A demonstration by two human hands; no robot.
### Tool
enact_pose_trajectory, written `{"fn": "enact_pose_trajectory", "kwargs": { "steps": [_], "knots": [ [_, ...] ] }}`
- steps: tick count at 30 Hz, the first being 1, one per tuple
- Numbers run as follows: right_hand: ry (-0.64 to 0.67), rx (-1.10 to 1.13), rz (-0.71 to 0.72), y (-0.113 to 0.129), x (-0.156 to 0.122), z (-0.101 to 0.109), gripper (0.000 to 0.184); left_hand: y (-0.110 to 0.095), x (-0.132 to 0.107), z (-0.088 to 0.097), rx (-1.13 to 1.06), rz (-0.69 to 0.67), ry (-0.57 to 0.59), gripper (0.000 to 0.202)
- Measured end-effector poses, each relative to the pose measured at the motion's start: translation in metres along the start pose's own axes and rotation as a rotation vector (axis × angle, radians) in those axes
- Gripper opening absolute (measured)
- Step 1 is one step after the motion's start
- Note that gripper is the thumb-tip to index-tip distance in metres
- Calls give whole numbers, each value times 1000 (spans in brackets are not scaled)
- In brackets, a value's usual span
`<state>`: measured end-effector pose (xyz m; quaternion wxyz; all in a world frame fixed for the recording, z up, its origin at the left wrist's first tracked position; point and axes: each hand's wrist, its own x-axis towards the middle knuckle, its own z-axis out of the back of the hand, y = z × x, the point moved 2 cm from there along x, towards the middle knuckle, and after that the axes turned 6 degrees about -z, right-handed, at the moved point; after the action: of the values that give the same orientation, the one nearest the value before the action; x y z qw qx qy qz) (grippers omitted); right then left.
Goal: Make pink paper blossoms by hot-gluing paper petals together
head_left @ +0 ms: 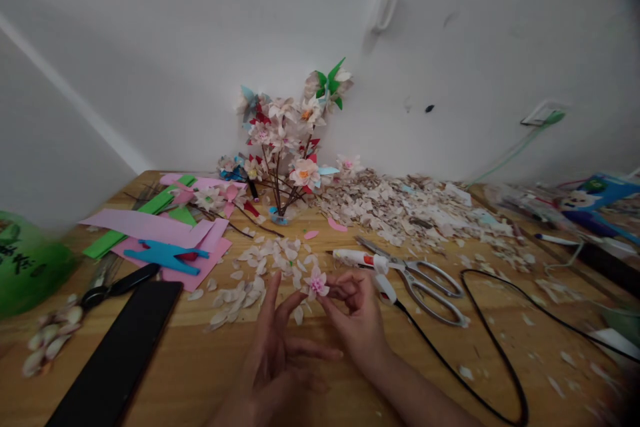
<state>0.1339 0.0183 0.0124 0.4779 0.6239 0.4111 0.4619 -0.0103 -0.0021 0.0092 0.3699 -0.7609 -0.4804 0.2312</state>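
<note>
A small craft flower with pale petals and a pink centre is held up over the wooden table. My right hand pinches it from the right with thumb and fingers. On its left side is my left hand, fingers spread, one fingertip at or very near the petals; contact is hard to tell. Loose pale petals lie on the table just beyond my left hand. Close to my right hand are a white glue gun with a black cord and a pair of metal scissors.
Finished flowers on twigs stand in a small holder against the wall. A heap of dried petals spreads at the back right. At left are pink paper, green strips, a black phone-like slab and garlic-like cloves.
</note>
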Motion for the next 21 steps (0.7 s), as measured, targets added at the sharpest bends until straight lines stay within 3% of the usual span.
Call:
{"fn": "enact_pose_trajectory", "kwargs": {
  "steps": [6, 11, 16, 21],
  "knots": [
    [2, -14, -24, 1, 1, -2, 30, -3, -2, 0, 160, -29, -1, 96],
    [55, -95, -82, -5, 1, -1, 30, -20, 3, 4, 350, -218, -89, 79],
    [169, -317, -145, -2, 4, 13, 28, -49, 18, 25, 435, -444, -292, 63],
    [394, -608, -135, 6, 1, 19, 24, -83, 27, 58, 714, -761, -605, 62]
  ]
}}
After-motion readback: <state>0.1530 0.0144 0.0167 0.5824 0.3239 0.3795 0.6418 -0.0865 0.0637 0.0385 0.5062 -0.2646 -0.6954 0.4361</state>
